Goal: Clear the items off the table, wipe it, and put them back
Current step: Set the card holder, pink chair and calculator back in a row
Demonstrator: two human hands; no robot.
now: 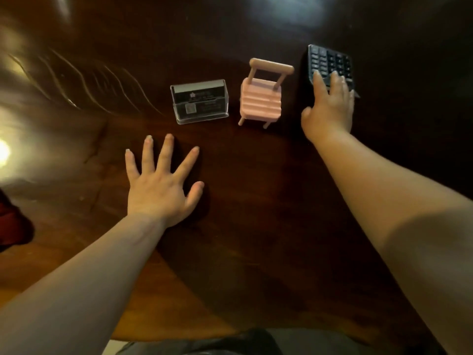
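3 items stood in a row across the upper middle of the frame on the dark, glossy wooden table (256,201): a clear acrylic card holder filled with dark business cards (199,101), a small pink plastic chair-shaped stand with ribbed seat (261,96) just to its right, and a black keypad calculator (329,64) at the upper right.

The right hand (330,108) lay over the near end of the calculator, fingers reaching across its keys and thumb out on the left side; whether it had actually clamped the body could not be told. The left hand (161,183) lay flat on bare wood at centre left, fingers spread wide, holding nothing, below the card holder.

The step in hand looked like taking or placing the calculator; with no cloth in view, which half of the task this was stayed unclear. To do it well, the thumb and fingers should pinch the calculator's 2 long edges rather than press on the keys, and lift straight up so it does not scrape the polished top or knock the pink stand beside it. The free left hand sat well placed to take the card holder.

The cards showed a small logo and a square code, but the lettering was too blurred to read. No brand was legible on the calculator.
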